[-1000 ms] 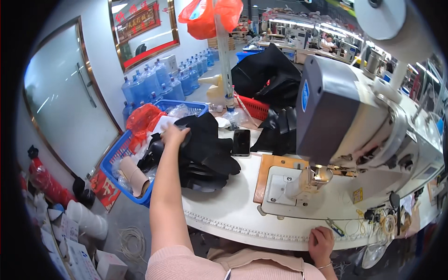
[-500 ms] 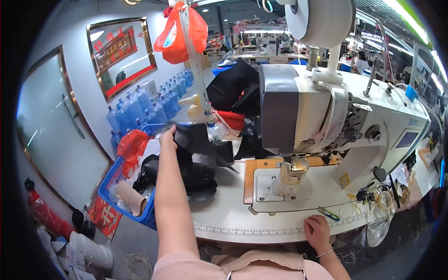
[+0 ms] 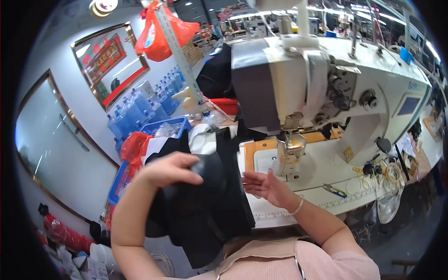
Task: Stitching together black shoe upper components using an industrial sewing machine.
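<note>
In the middle of the frame, the left hand [image 3: 170, 169] grips a black cloth [image 3: 205, 205]. The right hand [image 3: 266, 185] is open flat, fingers just beside the cloth. A big white sewing machine [image 3: 326, 79] fills the upper right.

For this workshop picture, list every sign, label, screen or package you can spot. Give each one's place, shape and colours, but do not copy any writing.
Wall sign: upper left wall, framed rectangle, red with gold lettering.
Screen: right side of the sewing machine, small dark blue rectangle.
Yellow label: machine base, small square sticker.
Water bottles: against the wall, large, blue.
Orange plastic bag: hanging at top, bulging.
</note>
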Demonstrator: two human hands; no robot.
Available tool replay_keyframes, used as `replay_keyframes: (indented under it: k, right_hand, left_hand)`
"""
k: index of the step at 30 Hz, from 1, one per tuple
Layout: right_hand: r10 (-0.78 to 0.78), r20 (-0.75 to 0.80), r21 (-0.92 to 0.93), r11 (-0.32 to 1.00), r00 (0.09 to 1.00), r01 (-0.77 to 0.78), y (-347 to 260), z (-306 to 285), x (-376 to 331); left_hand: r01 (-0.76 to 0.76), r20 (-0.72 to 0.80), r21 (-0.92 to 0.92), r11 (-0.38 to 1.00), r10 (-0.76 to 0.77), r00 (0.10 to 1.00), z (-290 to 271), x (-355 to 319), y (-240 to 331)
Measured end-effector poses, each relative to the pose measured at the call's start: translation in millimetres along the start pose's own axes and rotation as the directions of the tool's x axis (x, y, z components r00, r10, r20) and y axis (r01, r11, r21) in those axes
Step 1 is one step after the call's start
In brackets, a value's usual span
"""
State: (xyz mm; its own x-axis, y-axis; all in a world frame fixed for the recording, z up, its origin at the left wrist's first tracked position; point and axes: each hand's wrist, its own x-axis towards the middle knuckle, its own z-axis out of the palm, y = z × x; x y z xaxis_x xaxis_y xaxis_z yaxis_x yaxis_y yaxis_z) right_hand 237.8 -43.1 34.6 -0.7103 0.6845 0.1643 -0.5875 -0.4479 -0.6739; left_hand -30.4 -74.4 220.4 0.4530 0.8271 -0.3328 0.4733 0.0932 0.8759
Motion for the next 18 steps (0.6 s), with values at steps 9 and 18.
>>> replay_keyframes:
  k: [9, 18]
  right_hand:
    - [-0.128, -0.343, -0.228, 0.972, 0.931, 0.05, -37.9, -19.0, -8.2]
    - [-0.214, -0.406, -0.411, 0.911, 0.888, 0.031, -85.5, -12.4, -5.1]
  left_hand:
    - [-0.174, -0.08, 0.511, 0.842, 0.248, 0.965, 78.9, 119.6, 1.4]
    - [-0.035, -0.22, -0.35, 0.936, -0.046, 0.974, 63.9, 174.3, 19.1]
